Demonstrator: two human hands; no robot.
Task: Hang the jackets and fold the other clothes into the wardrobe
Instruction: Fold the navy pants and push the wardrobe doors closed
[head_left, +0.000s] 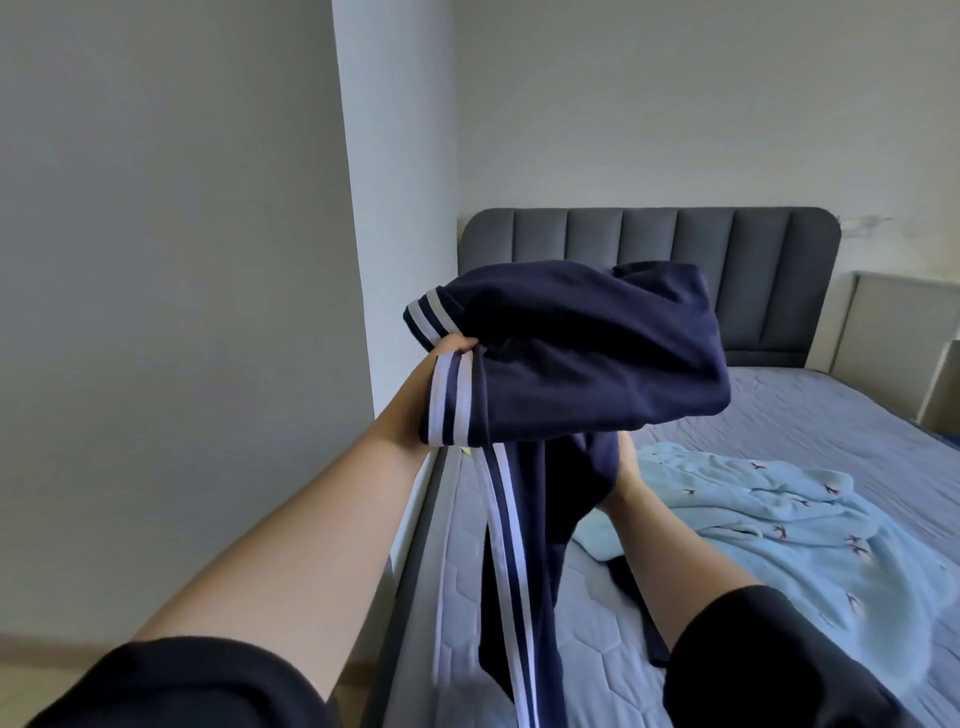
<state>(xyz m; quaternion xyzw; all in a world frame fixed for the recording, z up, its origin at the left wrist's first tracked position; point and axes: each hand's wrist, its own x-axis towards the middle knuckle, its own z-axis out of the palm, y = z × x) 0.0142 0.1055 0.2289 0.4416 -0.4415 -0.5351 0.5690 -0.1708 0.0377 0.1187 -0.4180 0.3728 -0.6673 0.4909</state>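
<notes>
Nearest the camera, at the bottom of the frame, I see two black sleeves with bare forearms reaching up toward centre. My left hand (447, 358), left of centre, has its fingers curled round a bunched fold of the navy striped garment (587, 353), pinching it at the white side stripes. My right hand (626, 475), just below centre, is mostly buried under the hanging cloth; only the wrist and the heel of the hand show, so I cannot tell how its fingers lie or whether it grips.

The garment is held up above the bed (779, 415), its bulk gathered at centre frame and one long striped leg or sleeve trailing down toward the bottom edge. Assessment: soft, limp knit, light, no stiffness; it will sag and twist wherever unsupported. The striped seam looks like the sound line to hold, with a second grip further along it to pull the cloth flat for folding.

Behind it, at right of frame, a light blue patterned garment (779, 514) lies crumpled on the mattress. Further back stands the grey padded headboard (675, 234) against the wall. No wardrobe is visible.
</notes>
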